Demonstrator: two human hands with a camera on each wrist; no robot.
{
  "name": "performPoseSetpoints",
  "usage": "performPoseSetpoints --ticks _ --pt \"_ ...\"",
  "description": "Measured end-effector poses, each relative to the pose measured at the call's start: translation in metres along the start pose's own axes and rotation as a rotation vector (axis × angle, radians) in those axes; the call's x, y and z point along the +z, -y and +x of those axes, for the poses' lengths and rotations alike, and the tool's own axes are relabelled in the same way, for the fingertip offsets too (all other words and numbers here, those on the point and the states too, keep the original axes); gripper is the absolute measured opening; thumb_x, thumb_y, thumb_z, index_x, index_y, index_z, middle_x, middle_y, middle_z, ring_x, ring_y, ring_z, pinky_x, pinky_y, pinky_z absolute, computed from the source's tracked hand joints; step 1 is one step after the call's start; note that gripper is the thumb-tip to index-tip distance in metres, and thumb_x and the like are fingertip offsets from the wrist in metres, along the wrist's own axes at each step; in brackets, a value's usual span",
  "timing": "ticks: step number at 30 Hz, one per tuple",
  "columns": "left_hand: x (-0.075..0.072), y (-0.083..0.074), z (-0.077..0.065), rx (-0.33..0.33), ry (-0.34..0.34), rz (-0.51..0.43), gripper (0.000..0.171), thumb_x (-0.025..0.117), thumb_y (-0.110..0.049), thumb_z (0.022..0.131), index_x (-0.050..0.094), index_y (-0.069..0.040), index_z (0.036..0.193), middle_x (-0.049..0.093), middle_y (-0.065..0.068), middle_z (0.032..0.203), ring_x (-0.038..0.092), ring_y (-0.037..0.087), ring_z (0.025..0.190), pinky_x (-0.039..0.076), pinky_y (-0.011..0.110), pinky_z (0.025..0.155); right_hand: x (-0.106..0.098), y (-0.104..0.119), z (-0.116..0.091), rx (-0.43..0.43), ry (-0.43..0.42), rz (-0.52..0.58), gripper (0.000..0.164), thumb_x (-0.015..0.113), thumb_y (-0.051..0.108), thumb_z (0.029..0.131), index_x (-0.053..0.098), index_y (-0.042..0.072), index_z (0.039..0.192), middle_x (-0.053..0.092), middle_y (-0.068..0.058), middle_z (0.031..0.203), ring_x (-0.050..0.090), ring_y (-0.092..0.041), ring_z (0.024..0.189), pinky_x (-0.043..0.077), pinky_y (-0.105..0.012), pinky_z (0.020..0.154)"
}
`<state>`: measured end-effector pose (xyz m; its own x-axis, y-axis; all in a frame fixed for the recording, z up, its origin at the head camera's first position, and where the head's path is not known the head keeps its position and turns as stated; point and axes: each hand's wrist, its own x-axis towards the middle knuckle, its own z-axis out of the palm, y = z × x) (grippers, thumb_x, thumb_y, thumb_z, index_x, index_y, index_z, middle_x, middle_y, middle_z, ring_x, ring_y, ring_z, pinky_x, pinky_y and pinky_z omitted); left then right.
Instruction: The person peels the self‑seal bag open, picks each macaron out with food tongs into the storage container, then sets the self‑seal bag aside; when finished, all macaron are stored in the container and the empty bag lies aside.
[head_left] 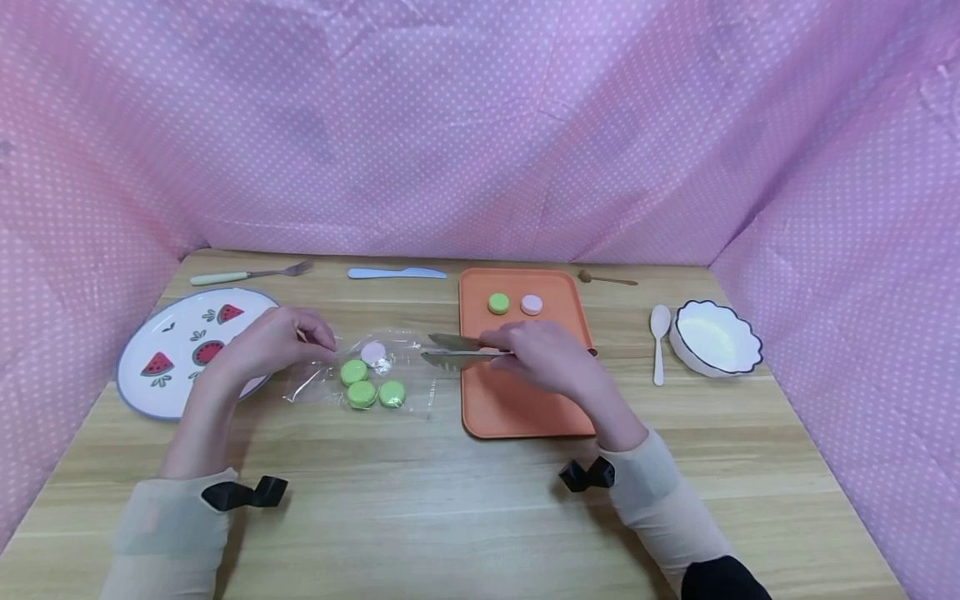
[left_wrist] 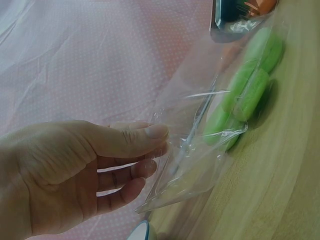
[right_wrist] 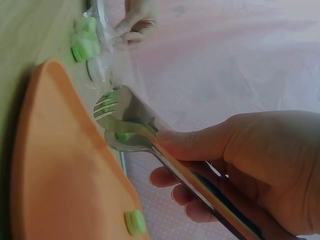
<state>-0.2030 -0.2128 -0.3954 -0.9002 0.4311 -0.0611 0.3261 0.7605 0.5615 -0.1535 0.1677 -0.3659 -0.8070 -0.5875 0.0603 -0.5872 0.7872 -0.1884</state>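
Left of centre, the left hand [head_left: 276, 342] pinches a clear plastic bag [head_left: 318, 385] holding three round green macarons [head_left: 362, 394] and one pink macaron [head_left: 372, 353]; the right hand [head_left: 546, 360], fingers curled, grips metal tongs [head_left: 454, 361] above a rectangular orange tray [head_left: 491, 417] bearing two more.

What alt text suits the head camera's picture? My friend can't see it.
A person's left hand pinches a clear bag holding one pink and three green macarons, while the right hand holds metal tongs near the bag's other end. An orange tray bears one green and one pink macaron; a watermelon-patterned plate sits at left, a white bowl at right.
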Motion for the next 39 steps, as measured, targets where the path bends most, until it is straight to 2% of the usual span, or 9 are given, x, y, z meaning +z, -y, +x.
performPoseSetpoints --ticks 6,14,21,28,39 --pt "-0.001 0.000 0.001 0.004 -0.003 0.007 0.008 0.078 -0.028 0.077 0.071 -0.027 0.074 0.068 -0.010 0.085 0.057 0.009 0.080 0.041 0.021 0.071 -0.004 -0.001 -0.001 0.019 -0.003 -0.038 0.011 0.070 0.032 0.084 0.063 0.033 0.092 0.052 0.017 0.070 0.045 -0.006 0.059 0.037 -0.025 0.051" --pt "-0.001 -0.001 0.000 0.008 -0.010 0.007 0.008 0.078 -0.027 0.077 0.071 -0.026 0.074 0.069 -0.010 0.084 0.057 0.008 0.078 0.041 0.021 0.070 0.002 0.010 0.002 -0.050 0.026 -0.081 0.010 0.068 0.030 0.086 0.058 0.030 0.086 0.049 0.016 0.068 0.043 -0.004 0.058 0.035 -0.023 0.051" --pt "-0.001 -0.003 0.000 0.013 -0.005 0.011 0.007 0.077 -0.027 0.077 0.071 -0.026 0.074 0.069 -0.010 0.085 0.057 0.009 0.078 0.041 0.021 0.070 0.008 0.016 0.004 -0.089 0.049 -0.022 0.013 0.066 0.034 0.087 0.065 0.031 0.100 0.055 0.017 0.076 0.046 -0.004 0.060 0.038 -0.023 0.053" --pt "-0.001 -0.003 -0.001 0.010 -0.007 0.013 0.008 0.078 -0.026 0.077 0.071 -0.026 0.073 0.068 -0.010 0.085 0.056 0.008 0.078 0.041 0.021 0.070 0.013 0.019 0.007 -0.155 0.063 -0.010 0.006 0.064 0.027 0.089 0.061 0.028 0.094 0.052 0.015 0.074 0.044 -0.004 0.061 0.036 -0.023 0.053" --pt "0.000 -0.003 -0.001 0.006 -0.014 0.001 0.009 0.078 -0.023 0.076 0.070 -0.026 0.072 0.068 -0.009 0.085 0.056 0.006 0.078 0.040 0.020 0.069 0.015 0.024 0.007 -0.170 0.078 -0.002 0.008 0.062 0.022 0.089 0.056 0.027 0.087 0.047 0.014 0.070 0.040 -0.003 0.060 0.033 -0.021 0.052"
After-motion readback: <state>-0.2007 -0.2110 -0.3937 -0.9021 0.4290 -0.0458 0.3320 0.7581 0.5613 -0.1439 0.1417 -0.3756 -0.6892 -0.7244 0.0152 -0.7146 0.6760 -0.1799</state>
